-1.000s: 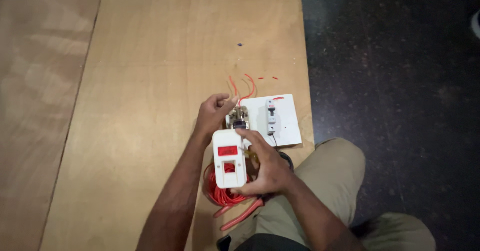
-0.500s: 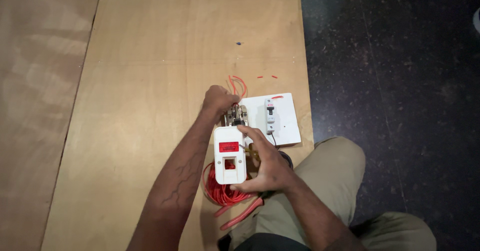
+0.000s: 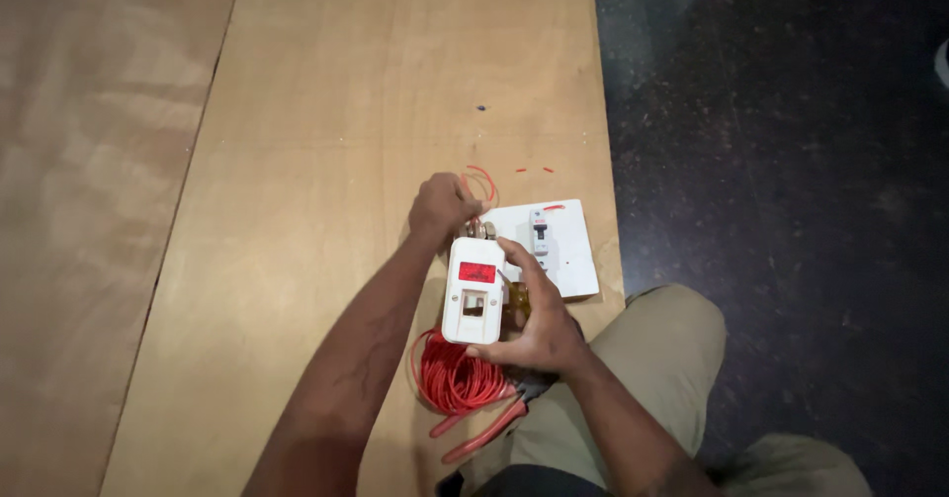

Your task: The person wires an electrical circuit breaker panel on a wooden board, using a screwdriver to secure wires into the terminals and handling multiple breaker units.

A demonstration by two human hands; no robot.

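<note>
My right hand (image 3: 534, 324) grips a white switch housing (image 3: 472, 290) with a red label, held upright over the plywood board (image 3: 326, 141). A yellowish screwdriver handle (image 3: 517, 299) shows between its fingers. My left hand (image 3: 443, 206) is closed at the top end of the housing, by the brass terminals (image 3: 479, 229) and short red wires (image 3: 481, 182). Behind the housing lies a white mounting plate (image 3: 571, 250) carrying a small white circuit breaker (image 3: 540, 232).
A coil of red wire (image 3: 453, 376) and red-handled pliers (image 3: 484, 430) lie near the board's front edge by my knee (image 3: 672, 349). Small red wire scraps (image 3: 534, 171) lie beyond the plate. Dark floor (image 3: 791, 161) borders the board on the right.
My left hand has shifted slightly up and left at the housing's top. The housing stays in my right hand, tilted a little more upright.
</note>
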